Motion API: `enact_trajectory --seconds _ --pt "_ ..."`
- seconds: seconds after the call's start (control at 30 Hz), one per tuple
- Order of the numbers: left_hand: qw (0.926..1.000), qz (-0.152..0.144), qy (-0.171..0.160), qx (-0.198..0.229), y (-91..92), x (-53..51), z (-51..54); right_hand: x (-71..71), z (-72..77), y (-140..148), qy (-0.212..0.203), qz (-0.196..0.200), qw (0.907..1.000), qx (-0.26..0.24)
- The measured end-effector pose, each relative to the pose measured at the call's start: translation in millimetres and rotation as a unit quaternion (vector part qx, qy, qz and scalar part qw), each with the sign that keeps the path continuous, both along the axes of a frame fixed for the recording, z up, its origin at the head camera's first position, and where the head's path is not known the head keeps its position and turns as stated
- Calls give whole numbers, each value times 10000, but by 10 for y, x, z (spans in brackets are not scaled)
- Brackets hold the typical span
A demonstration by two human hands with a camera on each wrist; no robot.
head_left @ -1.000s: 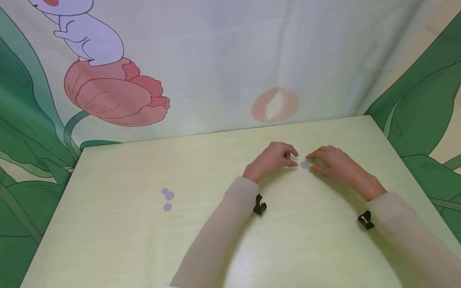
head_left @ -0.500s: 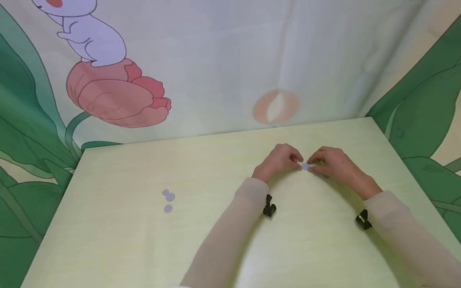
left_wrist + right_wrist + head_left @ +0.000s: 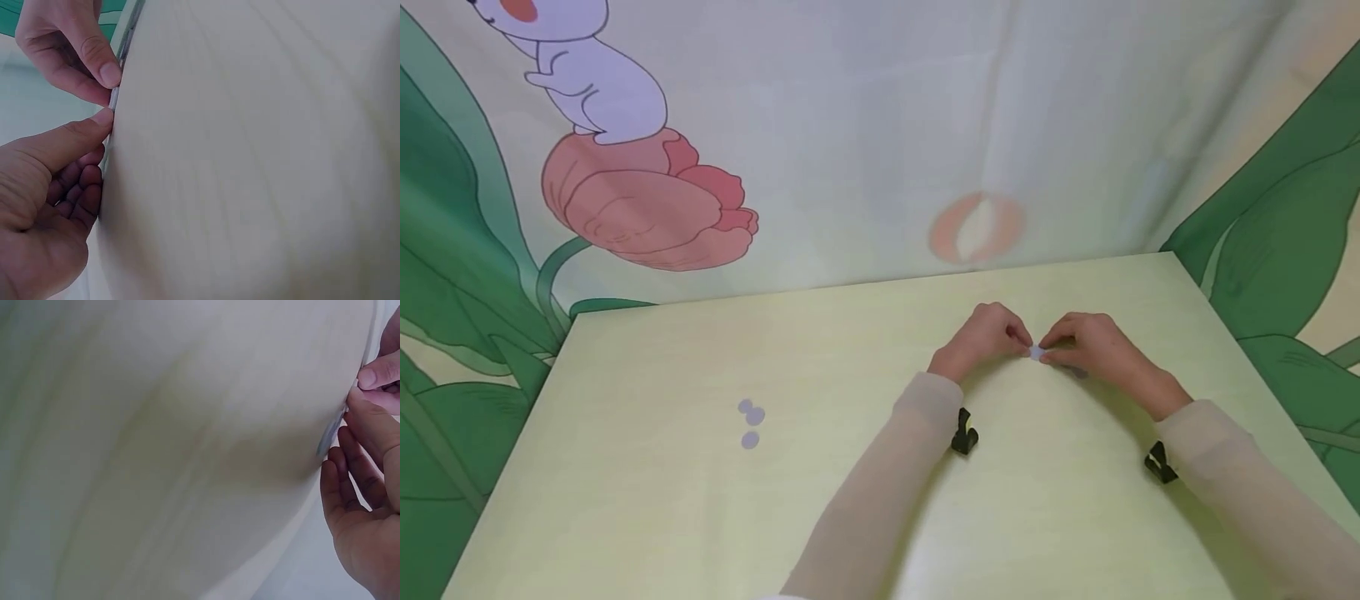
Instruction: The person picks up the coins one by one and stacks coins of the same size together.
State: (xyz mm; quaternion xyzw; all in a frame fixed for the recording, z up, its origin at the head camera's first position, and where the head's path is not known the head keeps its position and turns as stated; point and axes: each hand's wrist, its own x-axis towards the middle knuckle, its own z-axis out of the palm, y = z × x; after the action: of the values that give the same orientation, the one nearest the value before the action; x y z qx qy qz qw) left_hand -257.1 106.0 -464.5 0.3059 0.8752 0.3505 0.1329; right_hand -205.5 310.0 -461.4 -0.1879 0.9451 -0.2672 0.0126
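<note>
A small pale lilac disc [image 3: 1036, 353] is between my two hands at the right part of the table; its edges are partly covered by fingertips. My left hand [image 3: 982, 340] pinches its left side with thumb and index finger. From the other side my right hand [image 3: 1093, 343] pinches it too. In the left wrist view the disc [image 3: 114, 97] shows only as a thin pale edge between the fingertips. Under the right hand lies a second disc [image 3: 1078, 372], partly hidden; the right wrist view shows this disc [image 3: 328, 436] edge-on beside the fingers.
Three more lilac discs lie on the left half of the table: a small disc [image 3: 745, 406] touching a larger disc [image 3: 756, 416], and a separate disc [image 3: 750, 440] nearer. Behind the pale table [image 3: 625, 500] hangs a printed curtain [image 3: 850, 150].
My left hand has moved right to the disc, and both hands' fingertips have closed on its edges. The second disc has come into sight under the right hand. The discs on the left stay put.
</note>
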Motion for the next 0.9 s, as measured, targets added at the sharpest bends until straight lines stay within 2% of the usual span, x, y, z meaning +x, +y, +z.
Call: enact_trajectory --seconds 0.2,0.5,0.63,0.9 --pt "10000 -62 -54 -15 10 19 -19 7 -29 12 -37 -37 10000 -71" --pt "9999 77 -59 -99 -9 28 -25 -21 -40 -10 23 107 9999 -38" --pt "9999 132 14 -89 -30 42 -7 -44 -10 -43 87 163 9998 17" --pt "9996 84 163 -213 -55 72 -49 -9 15 -105 315 426 9985 135"
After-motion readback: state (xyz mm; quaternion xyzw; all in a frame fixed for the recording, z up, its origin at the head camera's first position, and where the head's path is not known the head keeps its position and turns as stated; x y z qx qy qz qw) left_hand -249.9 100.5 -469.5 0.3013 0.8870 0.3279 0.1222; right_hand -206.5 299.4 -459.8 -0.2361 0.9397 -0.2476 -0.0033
